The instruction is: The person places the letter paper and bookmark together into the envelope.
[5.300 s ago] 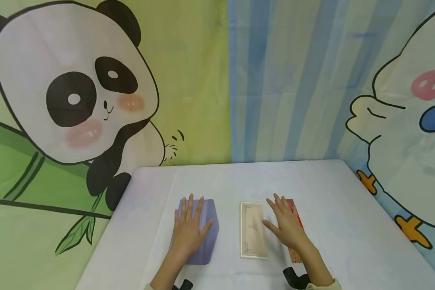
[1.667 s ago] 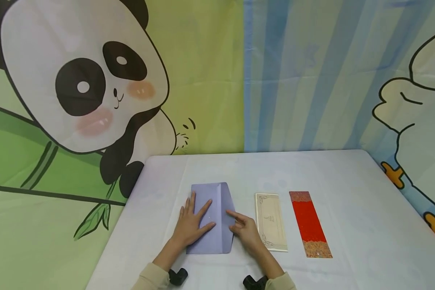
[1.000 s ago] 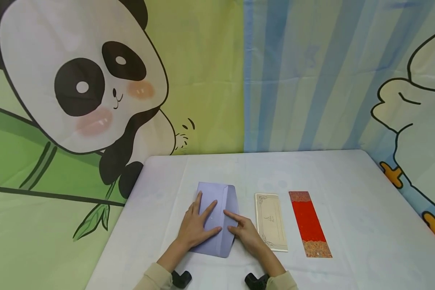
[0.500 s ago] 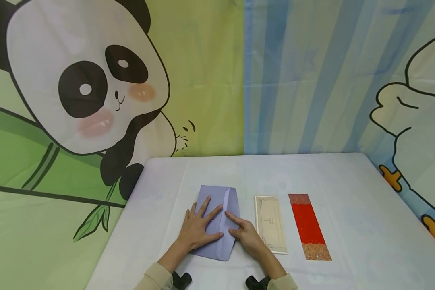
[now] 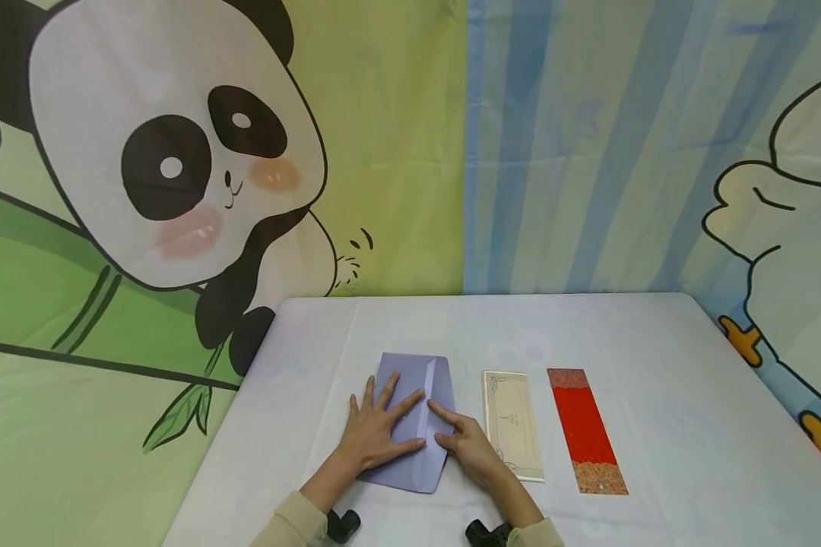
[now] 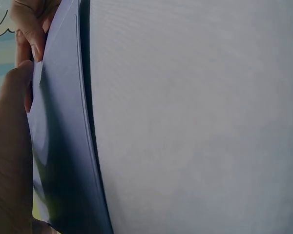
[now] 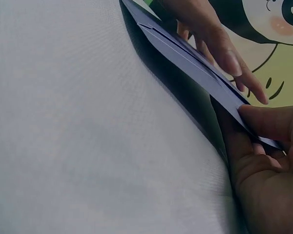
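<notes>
A purple envelope (image 5: 400,475) lies on the white table at a slight tilt, with its flap (image 5: 440,387) on the right side. My left hand (image 5: 376,433) rests on its face with the fingers spread. At the flap side, my right hand (image 5: 468,444) pinches the envelope's edge. The right wrist view has the thumb of the right hand (image 7: 273,180) on top of the purple paper (image 7: 200,73) and fingers underneath, with that edge raised off the table. In the left wrist view, the envelope's near edge (image 6: 71,112) shows beside part of the left hand (image 6: 10,146).
Right of the envelope lies a cream card or booklet (image 5: 513,425) with a printed border. Farther right is a red strip (image 5: 586,429) with gold glittery ends. Black wrist devices (image 5: 343,526) sit on both wrists. Cartoon-printed curtains (image 5: 397,152) stand behind the white table (image 5: 554,327).
Since the oldest frame, my right hand has left the red strip for the envelope's flap side. The envelope has shifted right and turned slightly. In the last half second little has changed.
</notes>
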### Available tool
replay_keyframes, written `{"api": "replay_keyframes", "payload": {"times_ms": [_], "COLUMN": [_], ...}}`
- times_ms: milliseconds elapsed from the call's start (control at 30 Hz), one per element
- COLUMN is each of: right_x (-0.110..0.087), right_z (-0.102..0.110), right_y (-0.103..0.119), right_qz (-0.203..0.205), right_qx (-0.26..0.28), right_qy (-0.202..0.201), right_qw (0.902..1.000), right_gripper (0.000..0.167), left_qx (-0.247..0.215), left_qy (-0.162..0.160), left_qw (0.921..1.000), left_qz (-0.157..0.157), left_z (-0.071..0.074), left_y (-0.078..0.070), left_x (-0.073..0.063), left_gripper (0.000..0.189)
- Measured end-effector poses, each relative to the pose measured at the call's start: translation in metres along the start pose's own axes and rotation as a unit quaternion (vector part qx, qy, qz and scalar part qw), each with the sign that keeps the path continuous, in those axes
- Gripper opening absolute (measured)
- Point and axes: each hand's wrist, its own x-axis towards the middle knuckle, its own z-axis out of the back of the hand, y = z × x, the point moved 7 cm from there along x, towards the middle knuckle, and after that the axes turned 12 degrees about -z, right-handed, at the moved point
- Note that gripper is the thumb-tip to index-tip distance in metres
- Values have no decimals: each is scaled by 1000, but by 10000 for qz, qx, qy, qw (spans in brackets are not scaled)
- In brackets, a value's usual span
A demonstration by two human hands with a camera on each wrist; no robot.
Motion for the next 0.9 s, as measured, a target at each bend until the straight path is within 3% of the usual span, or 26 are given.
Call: {"api": "replay_keyframes", "payload": {"times_ms": [333, 600, 733, 900], "right_x": [0, -2, -2, -3], "right_z": [0, 1, 0, 0], "right_y": [-1, 0, 1, 3], "right_qz": [-19, -24, -19, 15], "right_qx": [-101, -13, -36, -131], "right_qy": [-19, -69, -24, -55], "right_qw": [9999, 10000, 10000, 9999], "right_gripper": [57, 58, 58, 57], "left_qx": [-176, -229, -249, -291], "left_qy": [-224, -586, -810, -848], "left_qw": [9995, 9980, 9964, 9960], "left_qz": [-125, 41, 77, 48], "left_z": [0, -3, 0, 3], "left_y": [0, -1, -2, -3], "left_x": [1, 3, 3, 3], "left_gripper": [71, 84, 83, 80]}}
